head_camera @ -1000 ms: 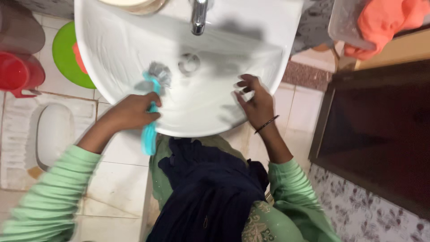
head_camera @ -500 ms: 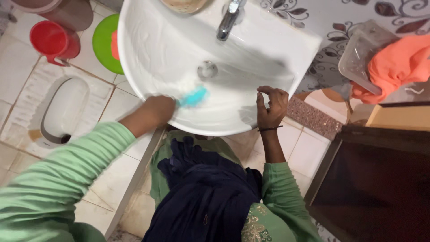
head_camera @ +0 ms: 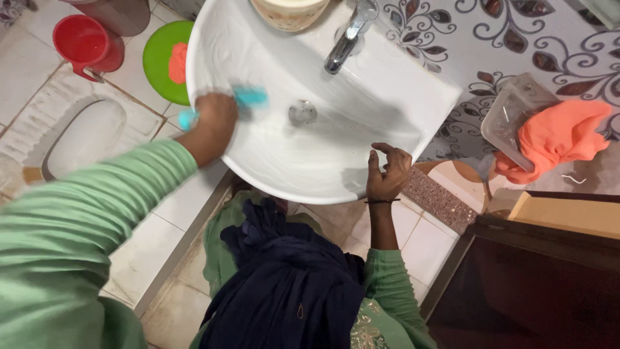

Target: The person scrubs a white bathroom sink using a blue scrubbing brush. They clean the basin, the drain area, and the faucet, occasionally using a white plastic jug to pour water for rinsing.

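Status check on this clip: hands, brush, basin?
Left hand shut on turquoise brush, bristles inside white basin. Right hand open at front rim. Drain unobstructed.

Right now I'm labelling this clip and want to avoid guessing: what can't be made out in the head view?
- Brush: motion blur smears it; the left hand hides its middle, so its bristles can't be told.
- Beige tub behind the sink: cut off by the top edge.
- Clear box: the orange cloth covers its contents.
- Right hand: sits at the sink's front rim, contact unclear; fingers curled, holding nothing visible.
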